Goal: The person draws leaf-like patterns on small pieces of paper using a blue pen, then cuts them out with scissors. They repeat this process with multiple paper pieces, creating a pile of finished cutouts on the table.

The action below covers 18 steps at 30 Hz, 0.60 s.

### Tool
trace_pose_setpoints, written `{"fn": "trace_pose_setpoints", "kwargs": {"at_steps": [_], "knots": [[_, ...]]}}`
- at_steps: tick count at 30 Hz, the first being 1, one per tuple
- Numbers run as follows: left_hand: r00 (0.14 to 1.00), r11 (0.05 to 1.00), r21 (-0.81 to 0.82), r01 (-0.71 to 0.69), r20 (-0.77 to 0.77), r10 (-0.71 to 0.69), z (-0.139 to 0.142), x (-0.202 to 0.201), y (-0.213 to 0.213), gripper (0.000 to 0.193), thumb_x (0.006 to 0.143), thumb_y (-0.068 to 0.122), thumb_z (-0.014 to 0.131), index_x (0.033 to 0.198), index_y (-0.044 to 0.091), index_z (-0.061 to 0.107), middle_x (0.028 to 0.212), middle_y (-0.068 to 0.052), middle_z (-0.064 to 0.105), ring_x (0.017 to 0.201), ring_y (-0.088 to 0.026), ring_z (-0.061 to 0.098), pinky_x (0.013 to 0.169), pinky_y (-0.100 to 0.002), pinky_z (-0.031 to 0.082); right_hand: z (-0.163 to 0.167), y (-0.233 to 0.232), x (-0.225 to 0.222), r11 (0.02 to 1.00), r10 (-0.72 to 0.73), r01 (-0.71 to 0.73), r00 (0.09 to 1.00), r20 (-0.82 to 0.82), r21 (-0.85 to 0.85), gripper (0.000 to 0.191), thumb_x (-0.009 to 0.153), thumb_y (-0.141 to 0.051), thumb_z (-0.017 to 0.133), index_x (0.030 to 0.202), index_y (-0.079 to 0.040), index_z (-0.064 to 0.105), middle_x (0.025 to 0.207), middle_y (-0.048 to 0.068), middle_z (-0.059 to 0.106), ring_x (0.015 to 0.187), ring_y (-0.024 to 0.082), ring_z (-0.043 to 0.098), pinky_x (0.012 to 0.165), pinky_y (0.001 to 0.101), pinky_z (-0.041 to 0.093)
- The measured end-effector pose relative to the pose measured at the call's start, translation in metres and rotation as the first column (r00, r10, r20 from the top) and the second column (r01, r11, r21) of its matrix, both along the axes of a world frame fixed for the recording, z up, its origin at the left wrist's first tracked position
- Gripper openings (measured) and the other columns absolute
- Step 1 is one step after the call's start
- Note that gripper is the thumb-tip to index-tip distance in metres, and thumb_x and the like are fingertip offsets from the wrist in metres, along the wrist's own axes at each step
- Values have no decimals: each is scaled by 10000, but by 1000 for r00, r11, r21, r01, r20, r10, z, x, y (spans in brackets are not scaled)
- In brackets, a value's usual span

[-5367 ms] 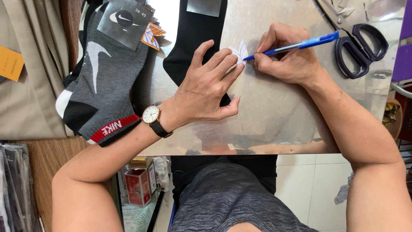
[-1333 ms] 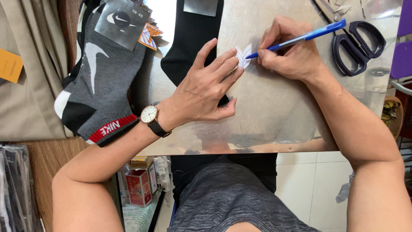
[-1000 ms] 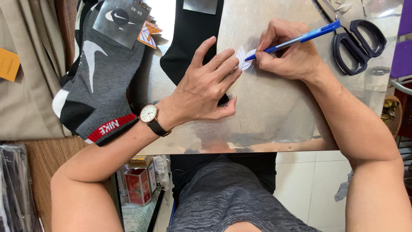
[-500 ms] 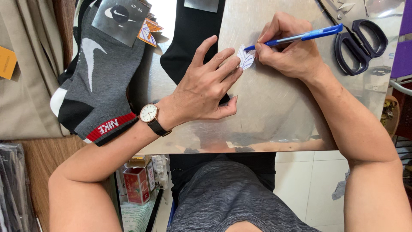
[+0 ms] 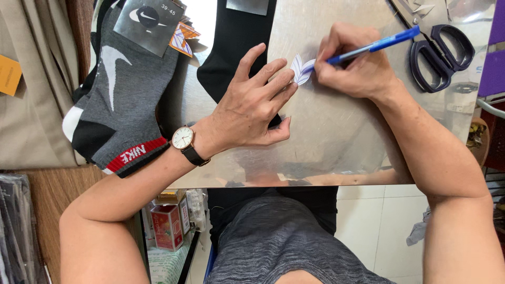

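Small white paper tag (image 5: 303, 70) flat on the metal counter (image 5: 342, 131), pinned under left hand (image 5: 252, 108) fingertips, grip spread open. Right hand (image 5: 357, 68) grip closed around blue pen (image 5: 373, 46), tip on the tag. Likely light, flimsy, apt to slide; best held at its edge. Black scissors (image 5: 439, 52) nearby.

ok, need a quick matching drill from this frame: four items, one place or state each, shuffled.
Items
1. blue pen
2. scissors
3. small white paper
4. wristwatch

Places
A. pinned under the left hand's fingertips
B. lying on the metal tabletop, far right
C. held in the right hand
D. strapped on the left wrist

Pairs: 1-C, 2-B, 3-A, 4-D
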<state>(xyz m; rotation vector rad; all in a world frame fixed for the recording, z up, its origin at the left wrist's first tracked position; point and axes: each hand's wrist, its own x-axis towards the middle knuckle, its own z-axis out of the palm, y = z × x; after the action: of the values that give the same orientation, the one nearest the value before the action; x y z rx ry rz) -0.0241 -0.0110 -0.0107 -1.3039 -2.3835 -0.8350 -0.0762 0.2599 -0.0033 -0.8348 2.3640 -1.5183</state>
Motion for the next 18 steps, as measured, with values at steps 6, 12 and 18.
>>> {"fn": "trace_pose_setpoints", "kwargs": {"at_steps": [6,12,18], "knots": [[1000,1000,1,-3,3,3,-1,0,1,490,887,354,696,1157,-51,756,1251,-159,626,1301,-307,555,1255,-581,234,-1,2,1,999,18,-19,1000,-10,-41,197,960,21,714,873,14,537,835,126,689,727,116,677,647,221,544],[1000,1000,10,-4,4,4,-2,-1,1,486,878,347,699,1149,-51,757,1237,-157,633,1274,-305,563,1254,-579,236,-2,0,1,999,-8,7,1000,17,53,198,904,15,735,884,2,538,860,117,702,654,94,630,569,216,485],[1000,1000,3,-3,-2,3,-2,-1,0,490,879,343,703,1157,-58,756,1249,-158,630,1276,-309,564,1256,-578,240,-5,0,0,998,-25,26,1000,-16,50,195,936,18,739,923,2,545,854,119,696,707,87,634,614,213,499]]}}
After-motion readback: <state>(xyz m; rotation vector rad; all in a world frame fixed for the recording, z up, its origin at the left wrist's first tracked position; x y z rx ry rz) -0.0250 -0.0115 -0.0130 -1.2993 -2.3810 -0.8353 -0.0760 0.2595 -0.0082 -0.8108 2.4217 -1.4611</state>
